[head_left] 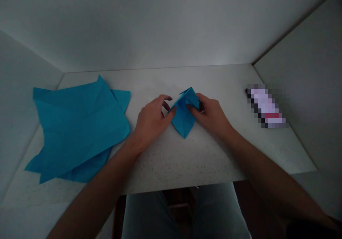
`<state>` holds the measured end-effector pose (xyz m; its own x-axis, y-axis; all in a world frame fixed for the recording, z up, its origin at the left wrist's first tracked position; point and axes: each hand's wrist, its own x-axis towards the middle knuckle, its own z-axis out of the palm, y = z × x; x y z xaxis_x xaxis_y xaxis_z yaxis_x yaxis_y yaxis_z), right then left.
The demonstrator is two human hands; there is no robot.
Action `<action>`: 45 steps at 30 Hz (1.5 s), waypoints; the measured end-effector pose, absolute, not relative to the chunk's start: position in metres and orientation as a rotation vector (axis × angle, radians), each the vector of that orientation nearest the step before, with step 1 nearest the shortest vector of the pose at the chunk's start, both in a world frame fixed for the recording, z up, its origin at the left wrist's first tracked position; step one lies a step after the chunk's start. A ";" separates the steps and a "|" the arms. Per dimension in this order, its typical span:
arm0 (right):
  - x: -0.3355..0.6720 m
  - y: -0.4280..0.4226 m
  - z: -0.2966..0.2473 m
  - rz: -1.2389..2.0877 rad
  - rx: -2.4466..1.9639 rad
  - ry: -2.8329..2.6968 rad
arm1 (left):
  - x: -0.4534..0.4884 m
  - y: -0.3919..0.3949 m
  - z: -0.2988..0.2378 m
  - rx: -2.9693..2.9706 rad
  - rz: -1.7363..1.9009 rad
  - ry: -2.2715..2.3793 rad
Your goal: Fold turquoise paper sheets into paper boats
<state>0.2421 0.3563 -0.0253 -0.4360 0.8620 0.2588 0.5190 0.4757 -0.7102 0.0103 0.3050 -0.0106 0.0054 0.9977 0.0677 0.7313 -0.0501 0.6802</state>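
A small folded piece of blue paper [184, 121] with creased flaps stands over the middle of the tabletop, its lower corner pointing toward me. My right hand [211, 112] grips its right side, thumb on the front face and fingers behind. At the left corner, the thumb of my left hand [155, 116] presses on the paper. The left index and middle fingers are curled and lifted away from it; the other left fingers are hidden.
Several large creased blue paper sheets [82, 121] lie overlapping at the left, close to my left forearm. A blurred-out phone-like device [265, 105] rests at the right by the side wall. White walls [160, 25] enclose the pale tabletop [171, 171] at the back and sides.
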 end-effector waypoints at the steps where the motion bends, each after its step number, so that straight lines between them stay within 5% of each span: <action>1: 0.242 0.357 -0.025 0.736 -1.143 -2.126 | 0.008 0.306 -0.011 1.888 0.794 1.759; 17: 0.245 0.362 -0.028 0.487 -1.212 -2.197 | 0.016 0.305 -0.015 2.008 0.790 1.780; 45: 0.277 0.382 -0.038 0.565 -0.639 -2.692 | -0.032 0.323 -0.029 2.335 0.476 1.478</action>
